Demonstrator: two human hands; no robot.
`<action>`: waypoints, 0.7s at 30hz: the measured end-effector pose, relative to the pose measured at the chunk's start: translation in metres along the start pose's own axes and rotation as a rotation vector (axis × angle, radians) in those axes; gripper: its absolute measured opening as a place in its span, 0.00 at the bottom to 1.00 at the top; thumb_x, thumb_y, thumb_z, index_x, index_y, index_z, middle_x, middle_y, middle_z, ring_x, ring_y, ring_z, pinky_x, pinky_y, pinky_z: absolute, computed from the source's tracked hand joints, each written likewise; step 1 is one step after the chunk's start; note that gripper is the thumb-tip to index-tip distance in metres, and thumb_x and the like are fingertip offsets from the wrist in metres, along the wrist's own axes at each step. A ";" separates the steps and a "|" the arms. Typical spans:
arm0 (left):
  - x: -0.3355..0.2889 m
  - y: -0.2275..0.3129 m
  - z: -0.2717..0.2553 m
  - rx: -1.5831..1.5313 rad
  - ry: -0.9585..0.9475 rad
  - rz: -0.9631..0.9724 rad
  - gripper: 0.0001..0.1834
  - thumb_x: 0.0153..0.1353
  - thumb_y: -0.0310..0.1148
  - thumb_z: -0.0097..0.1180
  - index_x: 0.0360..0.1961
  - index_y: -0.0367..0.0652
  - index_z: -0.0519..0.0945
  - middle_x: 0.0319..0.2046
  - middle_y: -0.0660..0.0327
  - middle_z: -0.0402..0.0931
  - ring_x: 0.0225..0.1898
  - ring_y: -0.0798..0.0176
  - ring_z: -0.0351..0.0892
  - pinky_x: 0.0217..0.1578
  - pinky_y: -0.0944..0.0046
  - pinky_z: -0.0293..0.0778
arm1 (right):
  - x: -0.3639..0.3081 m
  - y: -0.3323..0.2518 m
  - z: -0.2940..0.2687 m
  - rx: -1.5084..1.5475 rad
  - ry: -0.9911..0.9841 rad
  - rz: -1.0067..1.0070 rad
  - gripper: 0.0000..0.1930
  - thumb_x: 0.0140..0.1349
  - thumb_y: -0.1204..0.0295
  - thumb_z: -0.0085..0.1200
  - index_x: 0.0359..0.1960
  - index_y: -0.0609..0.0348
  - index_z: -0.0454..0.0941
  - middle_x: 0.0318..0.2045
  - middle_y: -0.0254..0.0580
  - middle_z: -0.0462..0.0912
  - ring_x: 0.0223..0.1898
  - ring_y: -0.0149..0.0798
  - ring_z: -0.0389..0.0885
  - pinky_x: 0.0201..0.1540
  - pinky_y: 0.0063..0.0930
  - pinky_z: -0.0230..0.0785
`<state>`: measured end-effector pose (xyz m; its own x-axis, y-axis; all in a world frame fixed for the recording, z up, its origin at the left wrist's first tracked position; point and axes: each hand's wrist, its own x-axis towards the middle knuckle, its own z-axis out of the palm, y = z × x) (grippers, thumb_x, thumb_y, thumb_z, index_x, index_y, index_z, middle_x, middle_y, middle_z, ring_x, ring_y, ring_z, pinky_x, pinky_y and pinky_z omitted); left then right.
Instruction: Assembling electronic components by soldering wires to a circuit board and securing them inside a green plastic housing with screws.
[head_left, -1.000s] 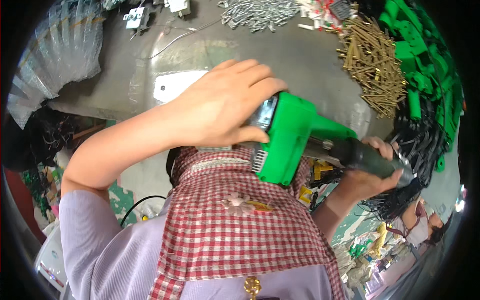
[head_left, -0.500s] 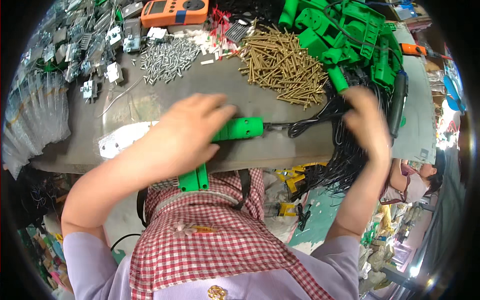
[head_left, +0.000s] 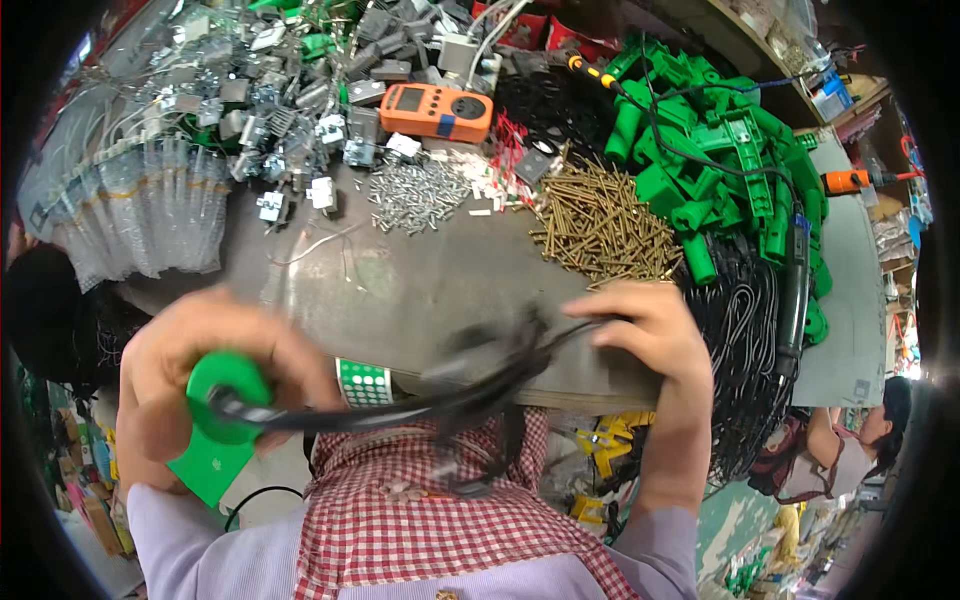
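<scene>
My left hand [head_left: 165,350] is closed round a green plastic tool housing [head_left: 212,466], held low at the left over the table's front edge. Out of its round end runs a black power cord [head_left: 390,415], stretching to the right in front of my apron. My right hand [head_left: 655,335] pinches that cord between thumb and fingers, near the table's front edge. A loose bundle of the cord between the two hands is smeared by motion. Part of the housing is hidden behind my left fingers.
Brass-coloured screws [head_left: 605,225], silver screws [head_left: 415,195] and an orange multimeter [head_left: 437,112] lie on the table [head_left: 350,290]. Green housings [head_left: 720,150] are heaped far right, beside black cords [head_left: 740,330] and an electric screwdriver [head_left: 793,290]. Plastic sleeves [head_left: 140,215] lie left. Another person [head_left: 835,445] sits at right.
My left hand has carried the green housing left and toward me, turning its cord end up. My right hand, beside the cord pile before, now grips the cord nearer the middle.
</scene>
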<state>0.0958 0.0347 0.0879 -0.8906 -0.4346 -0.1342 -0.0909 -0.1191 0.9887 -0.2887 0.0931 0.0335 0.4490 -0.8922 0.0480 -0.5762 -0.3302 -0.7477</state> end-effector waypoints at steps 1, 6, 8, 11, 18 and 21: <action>-0.026 -0.009 -0.012 -0.332 -0.166 -0.091 0.38 0.44 0.40 0.75 0.51 0.24 0.73 0.23 0.55 0.79 0.29 0.63 0.81 0.30 0.66 0.74 | 0.029 0.004 0.002 0.065 -0.087 0.067 0.13 0.55 0.70 0.62 0.42 0.58 0.83 0.40 0.43 0.84 0.41 0.37 0.82 0.46 0.30 0.72; -0.165 -0.084 0.012 -0.390 0.793 0.117 0.46 0.39 0.45 0.77 0.50 0.18 0.70 0.30 0.48 0.78 0.18 0.66 0.76 0.16 0.69 0.71 | 0.168 0.116 -0.010 -0.513 0.427 0.140 0.13 0.61 0.65 0.53 0.40 0.62 0.82 0.38 0.54 0.83 0.43 0.53 0.81 0.48 0.39 0.71; -0.194 -0.126 0.004 -0.150 0.860 0.107 0.16 0.60 0.38 0.57 0.37 0.32 0.76 0.40 0.50 0.78 0.22 0.67 0.75 0.20 0.68 0.71 | 0.203 0.140 -0.019 -0.754 0.138 0.452 0.25 0.58 0.47 0.52 0.36 0.59 0.84 0.38 0.54 0.83 0.43 0.54 0.81 0.45 0.43 0.70; -0.233 -0.176 -0.001 0.168 1.233 -0.446 0.17 0.66 0.42 0.44 0.35 0.40 0.78 0.25 0.67 0.72 0.28 0.72 0.67 0.34 0.69 0.65 | 0.218 0.150 -0.041 -0.858 0.083 0.444 0.32 0.56 0.39 0.52 0.30 0.62 0.83 0.29 0.54 0.82 0.32 0.50 0.81 0.38 0.39 0.69; -0.312 -0.340 -0.032 0.150 1.663 -0.754 0.16 0.51 0.44 0.60 0.22 0.39 0.79 0.19 0.62 0.75 0.24 0.65 0.74 0.28 0.63 0.69 | 0.215 0.240 -0.094 -0.463 0.264 0.413 0.22 0.63 0.55 0.56 0.37 0.67 0.80 0.27 0.35 0.77 0.32 0.27 0.69 0.38 0.23 0.63; -0.325 -0.380 -0.049 0.479 1.463 -1.124 0.20 0.50 0.49 0.56 0.26 0.40 0.83 0.27 0.50 0.82 0.33 0.46 0.82 0.35 0.51 0.74 | 0.183 0.220 -0.115 -0.346 0.293 0.418 0.21 0.65 0.56 0.55 0.44 0.66 0.79 0.36 0.31 0.79 0.37 0.26 0.72 0.44 0.20 0.63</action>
<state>0.4418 0.1773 -0.2473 0.6563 -0.6805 -0.3259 -0.6029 -0.7327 0.3156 -0.4119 -0.1787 -0.0458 -0.0405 -0.9991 0.0135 -0.8732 0.0289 -0.4864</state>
